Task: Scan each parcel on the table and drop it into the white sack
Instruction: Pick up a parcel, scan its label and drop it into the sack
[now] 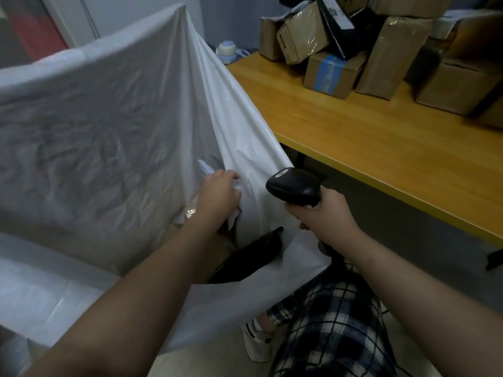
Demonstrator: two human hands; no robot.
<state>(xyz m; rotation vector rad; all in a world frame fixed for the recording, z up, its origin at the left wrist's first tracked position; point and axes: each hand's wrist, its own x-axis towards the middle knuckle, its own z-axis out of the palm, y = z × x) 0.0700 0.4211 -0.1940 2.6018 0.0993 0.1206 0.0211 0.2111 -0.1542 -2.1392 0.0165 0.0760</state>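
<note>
Left grip (pixel 217 197) reaches into sack (pixel 95 118); right grip (pixel 324 216) holds scanner (pixel 294 186).

A small pale blue and white container (pixel 228 51) stands far off in the middle, in front of a blue-grey wall (pixel 226 17), while at the far left a red panel (pixel 40 28) shows beside a white door frame (pixel 81 20). Near and to the right, black-and-white checked shorts (pixel 334 322) cover a leg, and a white shoe (pixel 257 341) sits just left of them. On the grey floor (pixel 424 248) at the right edge lies a small black object (pixel 494 258), too cut off to identify.
</note>
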